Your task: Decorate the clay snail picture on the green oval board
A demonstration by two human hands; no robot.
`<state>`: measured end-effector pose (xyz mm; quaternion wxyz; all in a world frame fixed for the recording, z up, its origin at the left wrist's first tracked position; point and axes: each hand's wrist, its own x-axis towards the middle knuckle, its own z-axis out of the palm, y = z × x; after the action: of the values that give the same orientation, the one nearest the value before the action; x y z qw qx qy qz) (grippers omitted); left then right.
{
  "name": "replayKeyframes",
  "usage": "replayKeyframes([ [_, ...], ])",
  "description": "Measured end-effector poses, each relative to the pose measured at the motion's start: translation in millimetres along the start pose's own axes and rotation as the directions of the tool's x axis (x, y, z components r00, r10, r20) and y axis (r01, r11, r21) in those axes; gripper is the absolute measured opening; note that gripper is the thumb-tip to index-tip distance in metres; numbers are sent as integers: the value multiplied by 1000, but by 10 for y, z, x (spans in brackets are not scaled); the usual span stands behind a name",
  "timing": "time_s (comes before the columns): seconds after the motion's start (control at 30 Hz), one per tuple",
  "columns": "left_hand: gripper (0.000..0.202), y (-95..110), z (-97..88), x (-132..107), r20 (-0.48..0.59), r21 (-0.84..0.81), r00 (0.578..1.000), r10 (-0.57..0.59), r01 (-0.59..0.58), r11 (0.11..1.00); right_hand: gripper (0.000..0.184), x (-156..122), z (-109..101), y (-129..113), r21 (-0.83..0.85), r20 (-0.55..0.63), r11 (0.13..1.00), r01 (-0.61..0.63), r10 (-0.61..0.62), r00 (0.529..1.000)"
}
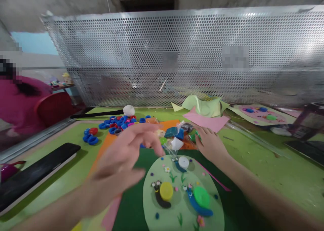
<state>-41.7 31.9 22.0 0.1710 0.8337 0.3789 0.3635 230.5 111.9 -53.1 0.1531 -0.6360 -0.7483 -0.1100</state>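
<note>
My left hand [124,155] hovers over the left part of the dark green sheet [131,197], slightly blurred, thumb and fingers apart with nothing between them. My right hand [211,143] rests with fingers stretched out at the edge of a pile of small clay packets [174,132], touching or close to a green packet [194,136]. Below both hands lies a pale green rounded card [177,180] bearing clay snails with white, yellow and green bottle-cap shells [166,191], small flowers and grass.
Blue and red bottle caps [121,121] are heaped behind my left hand. A long black case [37,173] lies at left. Paper scraps [205,111], another decorated card [263,114] and a dark can [310,123] stand toward the back right. A perforated metal panel [189,55] closes the far side.
</note>
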Motion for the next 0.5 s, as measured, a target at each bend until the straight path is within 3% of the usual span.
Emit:
replayKeyframes([
  [0.03, 31, -96, 25, 111, 30, 119, 1000, 5, -9, 993, 34, 10, -11, 14, 4, 12, 1000, -30, 30, 999],
  [0.1, 30, -330, 114, 272, 60, 208, 998, -14, 2, 978, 36, 25, -9, 44, 5, 60, 995, -95, 94, 994],
  [0.23, 29, -719, 289, 351, 124, 348, 992, -26, -19, 937, 41, 39, 53, 81, 10, 192, 989, -147, 143, 971],
  [0.33, 25, -778, 331, 320, 176, 411, 984, -8, -66, 909, 43, 41, 86, 76, 27, 214, 992, -121, 113, 970],
  [0.5, 21, -679, 370, 281, 282, 443, 959, 32, -160, 882, 38, 58, 64, 104, 109, 222, 991, -82, 56, 974],
])
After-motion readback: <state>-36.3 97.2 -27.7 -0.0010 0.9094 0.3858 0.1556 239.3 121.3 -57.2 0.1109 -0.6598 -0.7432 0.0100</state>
